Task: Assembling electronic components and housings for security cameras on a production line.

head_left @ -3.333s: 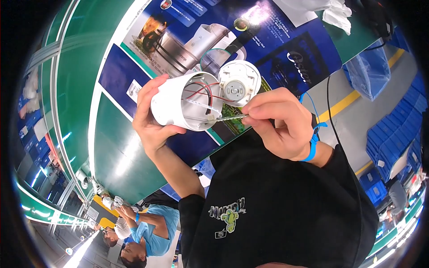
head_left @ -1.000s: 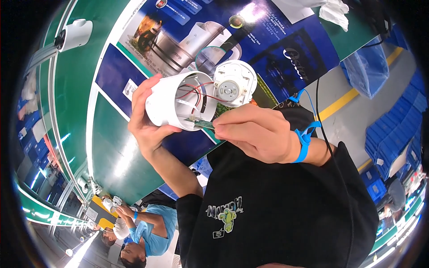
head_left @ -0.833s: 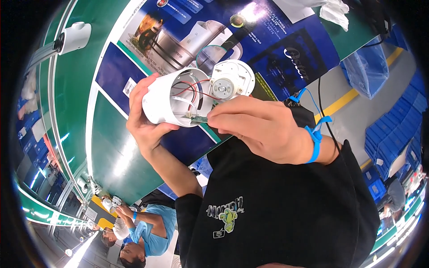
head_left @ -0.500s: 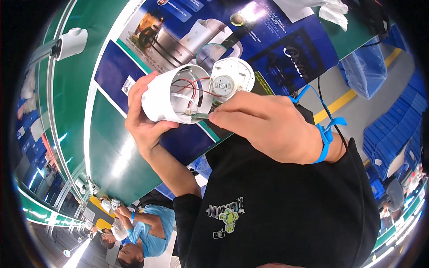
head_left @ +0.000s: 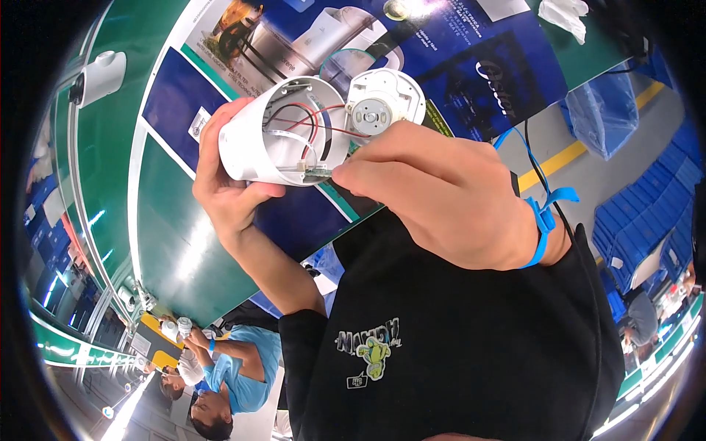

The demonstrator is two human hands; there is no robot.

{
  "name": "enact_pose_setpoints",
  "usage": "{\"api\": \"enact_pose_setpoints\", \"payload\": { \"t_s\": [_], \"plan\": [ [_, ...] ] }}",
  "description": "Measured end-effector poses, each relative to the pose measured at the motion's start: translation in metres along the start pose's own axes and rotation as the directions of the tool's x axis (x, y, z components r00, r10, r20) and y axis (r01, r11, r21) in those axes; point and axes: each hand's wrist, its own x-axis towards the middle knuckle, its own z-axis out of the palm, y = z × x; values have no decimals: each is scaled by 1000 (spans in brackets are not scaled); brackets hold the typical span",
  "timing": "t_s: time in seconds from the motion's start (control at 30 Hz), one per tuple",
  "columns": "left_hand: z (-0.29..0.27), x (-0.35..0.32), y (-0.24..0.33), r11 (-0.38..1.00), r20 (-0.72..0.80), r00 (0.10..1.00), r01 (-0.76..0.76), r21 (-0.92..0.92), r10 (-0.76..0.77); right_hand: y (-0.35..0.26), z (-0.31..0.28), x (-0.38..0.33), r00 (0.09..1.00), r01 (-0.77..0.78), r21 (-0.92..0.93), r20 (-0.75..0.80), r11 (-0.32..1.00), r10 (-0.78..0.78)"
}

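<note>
My left hand point(head_left: 222, 180) is closed around the outside of a white cylindrical housing point(head_left: 247, 141), its open end facing right. With fingers pinched, my right hand point(head_left: 441, 192) grips the edge of a small green circuit board point(head_left: 319, 173) at the lower rim of that opening. The board lies partly inside the housing; my fingertips hide its outer end. Red, black and white wires point(head_left: 312, 120) run within the housing. Some reach a round white cover point(head_left: 397, 87) with a metal motor point(head_left: 371, 115), which sits just beyond my right hand.
Printed blue cardboard sheets point(head_left: 471, 81) lie on the green table point(head_left: 176, 220) under the parts. A white cylinder on an arm point(head_left: 103, 77) stands at the far left. Crumpled white material point(head_left: 565, 16) lies far right, near a clear bag point(head_left: 601, 114). Another person point(head_left: 246, 367) works at lower left.
The housing and my left hand have shifted slightly left and up in the view. The circuit board now sits further within the housing's rim, still pinched by my right hand.
</note>
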Motion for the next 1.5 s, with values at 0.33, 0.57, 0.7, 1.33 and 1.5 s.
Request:
{"api": "enact_pose_setpoints", "payload": {
  "t_s": [0.33,0.57,0.7,1.33,1.5],
  "plan": [
    [-10,5,-7,992,66,991,-122,34,120,-1,-16,-15,996,-7,-68,-94,998,1],
    [-9,11,-8,991,55,990,-134,7,134,5,-7,-11,978,-35,-46,-205,998,25],
    [-6,10,-10,995,36,994,-99,-28,100,12,-5,-16,972,-61,-36,-229,998,51],
    [-6,23,-10,997,14,998,-68,-44,69,14,-18,-13,988,-116,-88,-114,989,106],
    [-7,22,-8,995,40,994,-101,15,100,20,-25,-14,999,32,-125,-3,992,-33]
  ]
}}
